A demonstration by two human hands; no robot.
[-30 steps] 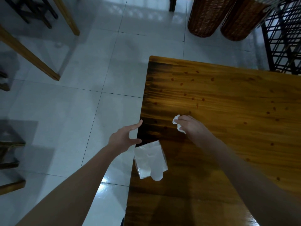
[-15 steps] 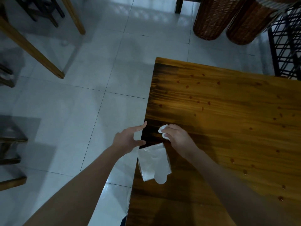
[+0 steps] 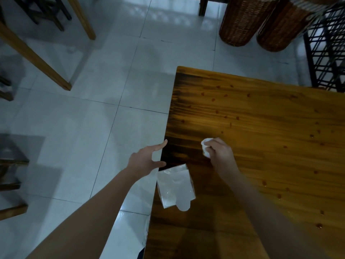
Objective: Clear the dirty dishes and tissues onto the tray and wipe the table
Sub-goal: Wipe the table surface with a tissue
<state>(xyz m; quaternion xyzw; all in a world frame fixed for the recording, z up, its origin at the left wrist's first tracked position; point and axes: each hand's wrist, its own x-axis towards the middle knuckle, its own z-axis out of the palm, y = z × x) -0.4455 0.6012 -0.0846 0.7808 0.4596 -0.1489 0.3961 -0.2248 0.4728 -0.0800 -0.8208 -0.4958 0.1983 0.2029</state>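
Head view.
- Tissue [image 3: 205, 146]: crumpled, white, mostly hidden inside the right hand [image 3: 221, 156], whose fingers grasp it against the table [image 3: 270, 128].
- Clear plastic packet [image 3: 175, 187]: on the table edge, just nearward of both hands. Contents indiscernible.
- Left hand [image 3: 147, 159]: fingers spread and released, tips at the table's left edge.
- Bare wood beyond the right knuckles.

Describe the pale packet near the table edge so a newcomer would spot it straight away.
Start at the wooden table and follow its left edge toward the camera. Just past the left hand, the pale packet lies at that edge. Unlike the small crumpled tissue gripped in the right hand, it is squarish, glossy and held by neither hand.
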